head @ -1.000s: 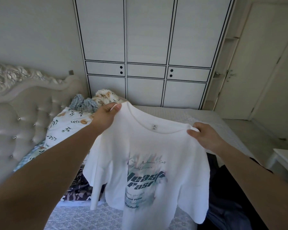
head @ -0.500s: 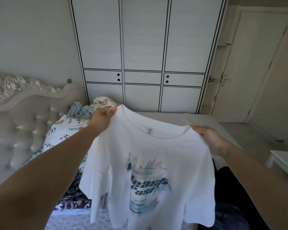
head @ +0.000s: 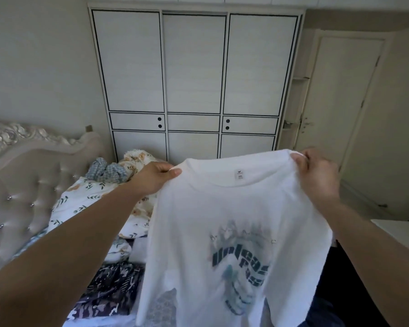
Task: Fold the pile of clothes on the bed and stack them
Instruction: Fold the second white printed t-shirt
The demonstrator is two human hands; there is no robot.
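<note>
Left hand (head: pixel 155 177) and right hand (head: pixel 316 175) each pinch a shoulder of the white T-shirt (head: pixel 222 232), hanging collar-up, hem down.

White T-shirt (head: pixel 222 208) held up in the air by its two shoulders, hanging down long and loose over the bed. Back side faced the camera, with a small tag inside the neck. Blue-green letters and splashes of paint showed through the thin cloth, reading backwards. Left sleeve drooped down at the side. Dark patterned clothes (head: pixel 111 291) lay flat low on the left, next to the shirt's hem. More dark clothes (head: pixel 328 310) lay low on the right, partly hidden.
</note>
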